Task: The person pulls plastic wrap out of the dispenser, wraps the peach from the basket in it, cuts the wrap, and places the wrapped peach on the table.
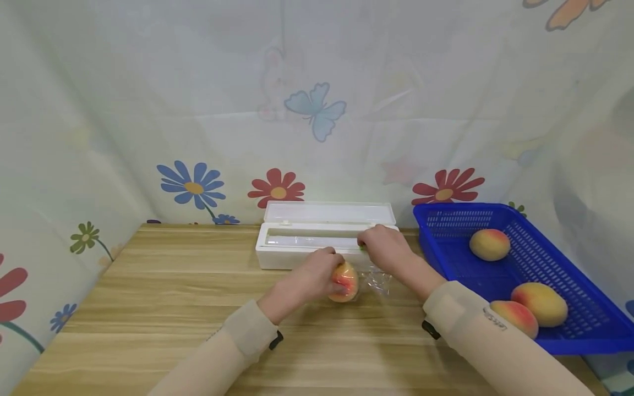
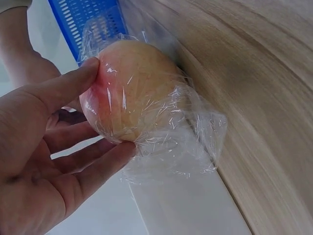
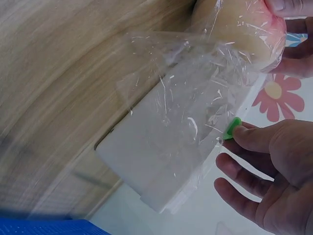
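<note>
My left hand [image 1: 313,270] grips a yellow-and-red peach [image 2: 132,88] between thumb and fingers, in front of a white cling film dispenser [image 1: 277,260]. Clear cling film [image 3: 190,93] covers the peach in crinkled folds, and a loose sheet of it spreads over the dispenser's front. At the dispenser's right part, my right hand [image 1: 388,247] pinches a small green slider cutter [image 3: 233,128] between thumb and forefinger; its other fingers are loosely bent. The dispenser's lid [image 1: 329,212] stands raised at the back, with a pale roll [image 1: 309,241] visible inside.
A blue plastic basket [image 1: 438,247] stands on the right with a peach [image 1: 489,245] at its back and two more peaches [image 1: 540,304] near its front. Wood-grain table [image 1: 173,286] extends left and forward. A flower-patterned curtain [image 1: 223,126] closes off the back and sides.
</note>
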The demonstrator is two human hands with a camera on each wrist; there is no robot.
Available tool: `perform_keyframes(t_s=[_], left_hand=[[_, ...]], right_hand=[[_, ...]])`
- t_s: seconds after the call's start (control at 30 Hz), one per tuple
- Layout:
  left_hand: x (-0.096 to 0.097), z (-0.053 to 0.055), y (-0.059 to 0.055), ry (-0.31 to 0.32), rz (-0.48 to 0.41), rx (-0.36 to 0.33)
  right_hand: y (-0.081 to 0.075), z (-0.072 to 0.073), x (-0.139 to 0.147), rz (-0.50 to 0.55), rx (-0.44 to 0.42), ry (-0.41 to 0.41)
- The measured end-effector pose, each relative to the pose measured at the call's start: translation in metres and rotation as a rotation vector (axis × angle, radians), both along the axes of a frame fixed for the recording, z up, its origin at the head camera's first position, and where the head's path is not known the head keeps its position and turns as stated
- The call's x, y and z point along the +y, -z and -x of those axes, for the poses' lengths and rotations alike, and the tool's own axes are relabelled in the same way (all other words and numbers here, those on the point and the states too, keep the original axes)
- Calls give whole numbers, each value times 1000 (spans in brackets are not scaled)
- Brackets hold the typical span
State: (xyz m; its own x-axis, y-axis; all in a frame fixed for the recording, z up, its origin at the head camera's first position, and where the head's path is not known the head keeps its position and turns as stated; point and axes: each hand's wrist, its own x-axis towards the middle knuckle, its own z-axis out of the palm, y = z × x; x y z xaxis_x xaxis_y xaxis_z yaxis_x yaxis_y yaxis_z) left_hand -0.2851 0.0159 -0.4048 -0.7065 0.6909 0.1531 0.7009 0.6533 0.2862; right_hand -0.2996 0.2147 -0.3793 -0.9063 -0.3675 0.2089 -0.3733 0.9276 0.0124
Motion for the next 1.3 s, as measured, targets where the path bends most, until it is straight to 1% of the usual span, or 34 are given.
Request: perform_keyframes(t_s=[0.2, 0.33, 0.43, 0.57, 0.7, 0.83, 0.97, 1.1, 1.3], left_hand=[[3, -1, -3, 9, 20, 6], [4, -2, -3, -6, 34, -11], [4, -2, -3, -12, 37, -15], [3, -1, -4, -6, 36, -10], [2, -1, -4, -4, 27, -18], [0, -1, -4, 1, 14, -15], [-2, -1, -4, -5, 11, -10], [-2, -1, -3, 1, 13, -8], [1, -1, -3, 4, 18, -10]], right_hand=[[-3, -3, 4, -22, -9, 9], [-4, -4, 6, -37, -16, 9], [-5, -4, 8, -48, -24, 7], [-6, -6, 13, -59, -23, 10], [-7, -8, 18, -71, -6, 10], [-8, -8, 25, -92, 23, 45], [-8, -6, 29, -96, 5, 93], [-8, -7, 32, -87, -8, 109], [-10, -12, 34, -77, 14, 111]])
